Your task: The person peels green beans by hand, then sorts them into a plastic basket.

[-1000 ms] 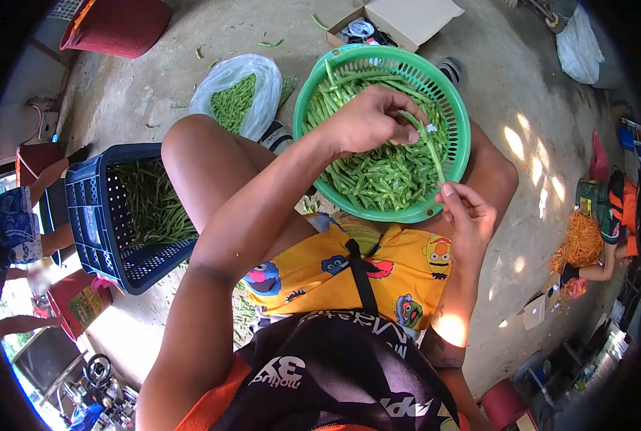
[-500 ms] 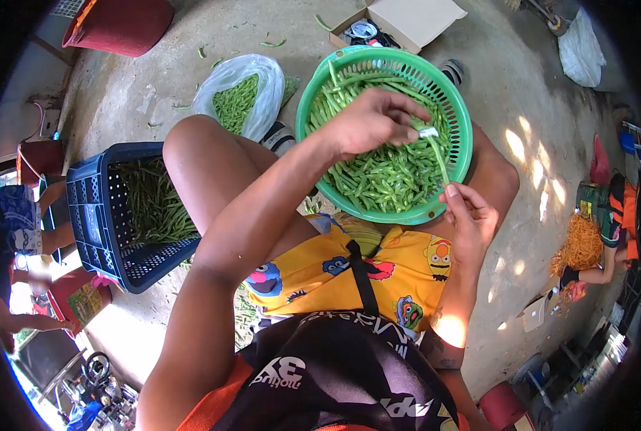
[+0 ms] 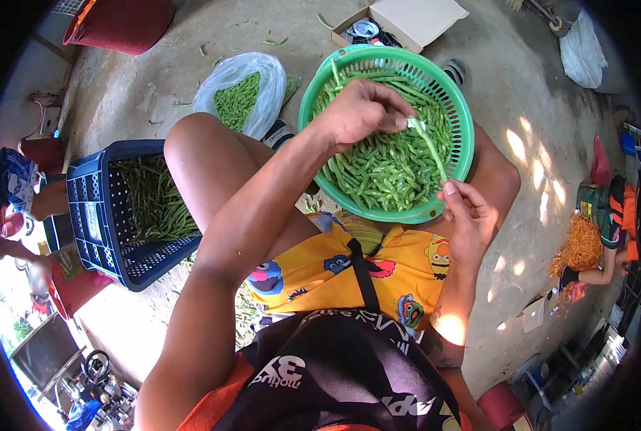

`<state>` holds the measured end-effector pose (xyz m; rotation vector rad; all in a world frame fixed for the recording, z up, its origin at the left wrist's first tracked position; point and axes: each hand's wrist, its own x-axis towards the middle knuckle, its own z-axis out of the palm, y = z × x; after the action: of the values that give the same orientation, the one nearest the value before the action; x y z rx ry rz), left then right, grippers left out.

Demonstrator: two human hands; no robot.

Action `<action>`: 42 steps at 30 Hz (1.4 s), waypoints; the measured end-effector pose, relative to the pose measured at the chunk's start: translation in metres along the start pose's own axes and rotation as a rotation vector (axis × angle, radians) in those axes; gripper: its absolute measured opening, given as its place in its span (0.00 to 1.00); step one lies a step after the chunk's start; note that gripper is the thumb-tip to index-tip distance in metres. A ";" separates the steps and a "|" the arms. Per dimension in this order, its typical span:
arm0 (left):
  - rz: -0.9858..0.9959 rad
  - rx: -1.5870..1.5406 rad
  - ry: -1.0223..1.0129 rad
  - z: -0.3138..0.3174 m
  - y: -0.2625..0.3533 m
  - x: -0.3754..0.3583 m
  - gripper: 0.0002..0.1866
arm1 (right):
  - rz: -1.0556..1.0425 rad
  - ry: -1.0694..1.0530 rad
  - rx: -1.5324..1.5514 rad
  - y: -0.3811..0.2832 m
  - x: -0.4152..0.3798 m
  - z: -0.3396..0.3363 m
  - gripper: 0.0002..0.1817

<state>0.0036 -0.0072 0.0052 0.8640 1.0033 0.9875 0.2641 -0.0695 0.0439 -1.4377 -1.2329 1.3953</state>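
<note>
While right fingers (image 3: 451, 191) clamp the bean (image 3: 432, 149) low, left fingers (image 3: 398, 105) pinch a white piece (image 3: 416, 124) at its upper end.

Patches of bright sunlight (image 3: 515, 144) dapple a worn gray concrete floor (image 3: 151, 90), where 1 round dark-red plastic tub (image 3: 125, 25) stands near a gray wall (image 3: 20, 108).

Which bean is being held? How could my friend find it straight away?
Find the big green basket by the yellow shorts. Over its right side, look between the left hand and the right hand. The held bean is long and thin, pinched by the right hand and raised above the other beans.
</note>
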 end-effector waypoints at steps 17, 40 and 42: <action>0.138 0.349 0.000 0.028 0.002 -0.013 0.07 | 0.022 0.051 0.069 0.001 0.008 0.008 0.11; 0.044 -0.162 -0.075 0.023 0.000 -0.010 0.22 | 0.071 0.039 0.086 0.000 0.008 0.012 0.11; 0.015 -0.203 -0.065 0.025 0.000 -0.009 0.21 | 0.076 0.040 0.084 0.000 0.006 0.013 0.11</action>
<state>0.0248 -0.0188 0.0149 0.7308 0.8266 1.0479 0.2510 -0.0645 0.0410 -1.4605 -1.0920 1.4445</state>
